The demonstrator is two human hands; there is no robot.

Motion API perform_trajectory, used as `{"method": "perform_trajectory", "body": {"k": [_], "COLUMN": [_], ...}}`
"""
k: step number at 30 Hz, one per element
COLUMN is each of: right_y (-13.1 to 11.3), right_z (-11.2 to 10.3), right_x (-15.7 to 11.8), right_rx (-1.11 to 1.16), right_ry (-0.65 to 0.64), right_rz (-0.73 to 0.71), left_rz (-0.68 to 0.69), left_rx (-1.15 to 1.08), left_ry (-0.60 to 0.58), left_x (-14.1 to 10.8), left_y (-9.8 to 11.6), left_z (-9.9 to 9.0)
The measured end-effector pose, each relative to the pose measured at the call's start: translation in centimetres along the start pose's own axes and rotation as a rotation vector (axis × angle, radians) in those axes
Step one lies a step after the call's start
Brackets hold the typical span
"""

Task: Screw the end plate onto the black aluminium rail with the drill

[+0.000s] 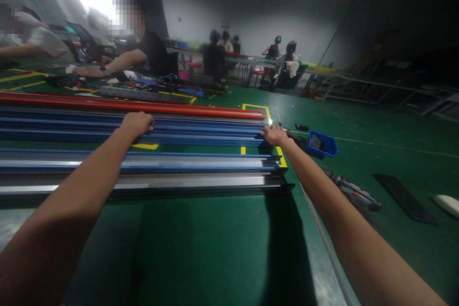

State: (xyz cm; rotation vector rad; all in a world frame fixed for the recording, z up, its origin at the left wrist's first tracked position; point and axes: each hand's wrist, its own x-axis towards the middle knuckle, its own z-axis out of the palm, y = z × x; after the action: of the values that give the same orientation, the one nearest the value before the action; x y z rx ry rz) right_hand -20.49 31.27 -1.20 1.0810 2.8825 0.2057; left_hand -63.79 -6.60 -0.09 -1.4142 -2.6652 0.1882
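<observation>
Several long blue metal rails (201,136) lie side by side across the green surface. My left hand (138,123) is closed over the blue rails at about their visible middle, its fingers curled down and partly hidden. At their right end my right hand (274,135) grips the blue rail end, with the thumb side towards me. Nearer to me lie a silver rail with blue edges (201,161) and a silver rail with a dark edge (201,180), apart from both hands. Orange-red rails (161,106) run along the far side of the blue ones.
Yellow tape lines (255,105) mark the green surface. To the right are a blue bin (322,144) with parts inside, a dark power tool (355,194), a black flat strip (403,198) and a white object (447,204). Co-workers (152,52) sit beyond, near scattered cables.
</observation>
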Motion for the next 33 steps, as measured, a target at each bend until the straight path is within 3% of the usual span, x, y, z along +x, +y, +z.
{"method": "perform_trajectory", "body": {"k": [3,10,16,24,28,33], "right_y": [-0.2,-0.7,-0.6,1.3,2.5,3.4], "right_z": [-0.1,-0.5,-1.3,-2.5,-2.8,-1.9], "right_x": [0.0,-1.5,-4.5,-8.3,-9.1,-9.5], "right_rx": [-0.009,-0.017,0.02,0.02,0.03,0.051], "right_ry": [0.006,0.124,0.163,0.197,0.164,0.118], "right_rz": [0.0,0.045,-0.119,-0.459,-0.573,-0.603], "left_rz": [-0.056,-0.041,0.039,0.214,0.314,0.415], "left_rx": [0.089,0.121,0.07,-0.025,-0.081,-0.113], "left_ry": [-0.061,-0.137,-0.159,-0.003,-0.047,-0.143], "left_x": [-0.3,-0.5,-0.9,-6.2,-8.7,-11.5], "left_y": [0.6,0.9,-0.2,-1.4,-1.4,-1.5], "left_z": [-0.6,-1.4,-0.9,-0.8,-1.5,-1.4]}}
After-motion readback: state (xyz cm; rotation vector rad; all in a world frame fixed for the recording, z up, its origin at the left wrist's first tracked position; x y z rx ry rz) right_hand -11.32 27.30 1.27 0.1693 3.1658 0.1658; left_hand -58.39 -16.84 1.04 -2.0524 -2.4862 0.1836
